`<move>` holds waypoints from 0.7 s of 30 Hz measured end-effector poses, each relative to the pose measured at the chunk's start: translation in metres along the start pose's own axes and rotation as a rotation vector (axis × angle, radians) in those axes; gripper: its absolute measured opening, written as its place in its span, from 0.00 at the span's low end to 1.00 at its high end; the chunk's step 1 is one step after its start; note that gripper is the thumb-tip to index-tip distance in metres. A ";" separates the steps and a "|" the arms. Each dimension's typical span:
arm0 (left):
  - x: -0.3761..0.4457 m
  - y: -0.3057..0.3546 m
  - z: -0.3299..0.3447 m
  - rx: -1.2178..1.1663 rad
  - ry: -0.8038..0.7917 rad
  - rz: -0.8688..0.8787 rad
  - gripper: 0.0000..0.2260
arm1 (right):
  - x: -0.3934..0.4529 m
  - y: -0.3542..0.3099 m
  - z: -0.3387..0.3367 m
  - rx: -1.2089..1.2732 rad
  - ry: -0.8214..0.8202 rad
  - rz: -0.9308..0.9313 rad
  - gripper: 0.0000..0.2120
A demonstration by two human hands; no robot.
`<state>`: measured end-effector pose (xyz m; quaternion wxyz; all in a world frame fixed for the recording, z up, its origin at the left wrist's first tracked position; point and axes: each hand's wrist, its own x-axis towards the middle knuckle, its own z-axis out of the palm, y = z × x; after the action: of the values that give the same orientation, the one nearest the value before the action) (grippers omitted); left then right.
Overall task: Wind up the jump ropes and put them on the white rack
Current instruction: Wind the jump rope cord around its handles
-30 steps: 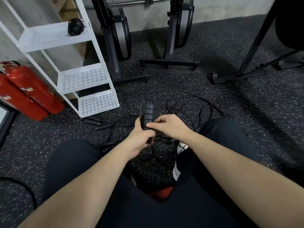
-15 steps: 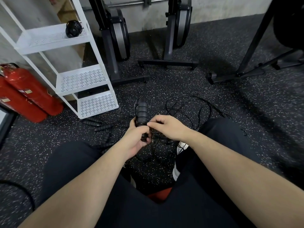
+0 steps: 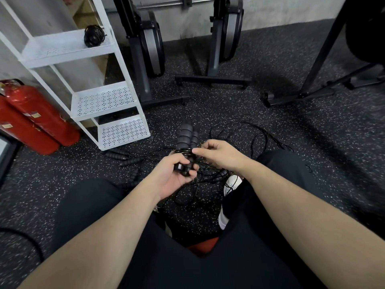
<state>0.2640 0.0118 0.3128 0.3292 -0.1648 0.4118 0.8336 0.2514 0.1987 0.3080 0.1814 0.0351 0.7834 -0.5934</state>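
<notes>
The fingers (image 3: 188, 175) of the left hand (image 3: 175, 177) are curled round the lower end of a pair of black ribbed handles (image 3: 186, 135), which stand side by side and point up and away from the person. A few turns of thin black cord (image 3: 184, 151) are wound tightly round the handles just above that grip. The right hand (image 3: 216, 154) sits just beside the wound part, its thumb and forefinger pinched together on the cord at the handles' right side, the other fingers loosely curled behind.

Below and to the right of both hands, more loose jump rope (image 3: 245, 132) lies in tangled loops on the dark speckled floor (image 3: 229, 109), between the person's knees and out past the right leg. Several other black handles (image 3: 123, 157) lie on the floor to the left of the hands, near the foot of the white rack (image 3: 123, 130).

The rack stands at the left, with three perforated shelves. One wound-up rope bundle (image 3: 93, 36) sits on the top shelf, toward its right end; the two lower shelves show only their hole pattern. Two red fire extinguishers (image 3: 35, 115) lean beside the rack on its left. Dark exercise machines (image 3: 150, 44) stand along the wall behind.
</notes>
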 end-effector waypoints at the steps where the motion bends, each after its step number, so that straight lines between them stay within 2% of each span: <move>1: -0.001 0.000 0.000 -0.018 -0.018 0.002 0.22 | 0.000 0.000 0.000 0.005 -0.016 0.018 0.15; 4: -0.003 0.000 -0.001 -0.058 -0.053 0.012 0.26 | -0.002 -0.001 0.000 0.057 -0.085 0.058 0.14; 7: -0.007 0.001 0.002 -0.076 -0.083 -0.005 0.25 | -0.005 -0.005 0.000 0.104 -0.110 0.079 0.12; 10: -0.007 0.000 0.003 -0.064 -0.090 -0.014 0.22 | -0.006 -0.008 -0.001 0.126 -0.069 0.060 0.11; 16: -0.004 -0.005 0.002 0.061 -0.033 -0.003 0.24 | -0.004 -0.005 0.000 0.094 0.023 0.028 0.14; 21: -0.002 -0.006 0.008 0.175 0.049 0.131 0.15 | -0.001 -0.003 0.003 -0.017 0.156 0.022 0.17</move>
<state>0.2695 0.0204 0.3152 0.2770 -0.1284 0.5006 0.8100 0.2525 0.1952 0.3103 0.1263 0.0882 0.7998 -0.5801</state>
